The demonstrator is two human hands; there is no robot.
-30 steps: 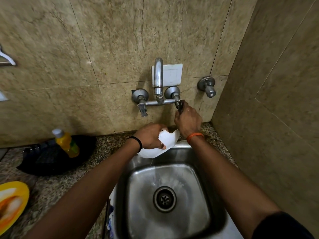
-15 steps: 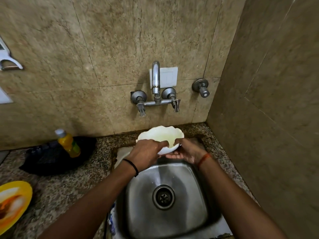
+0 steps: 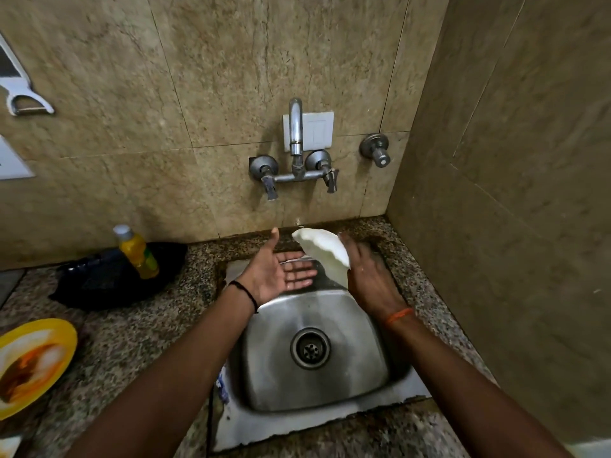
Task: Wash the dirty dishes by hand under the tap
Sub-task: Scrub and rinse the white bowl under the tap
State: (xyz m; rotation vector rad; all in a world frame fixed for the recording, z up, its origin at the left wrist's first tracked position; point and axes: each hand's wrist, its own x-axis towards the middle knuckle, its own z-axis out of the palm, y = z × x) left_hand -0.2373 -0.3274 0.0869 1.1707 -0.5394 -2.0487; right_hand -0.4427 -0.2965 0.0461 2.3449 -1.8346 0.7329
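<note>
At the centre of the frame, over the back edge of the steel sink [image 3: 370, 385], the right hand [image 3: 367, 276] holds a white bowl [image 3: 325, 251] tilted on its side, fingers against its outer wall. The left hand [image 3: 281, 274] lies open, palm up, just left of the bowl. The tap [image 3: 296, 133] stands on the wall above. A yellow plate [image 3: 36, 361] sits on the surface at lower left.

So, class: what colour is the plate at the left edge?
Yellow plate, food-smeared, head view.

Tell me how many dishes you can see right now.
2: a white bowl held by the right hand over the sink, and a dirty yellow plate on the counter, far left. Others may be hidden.
</note>
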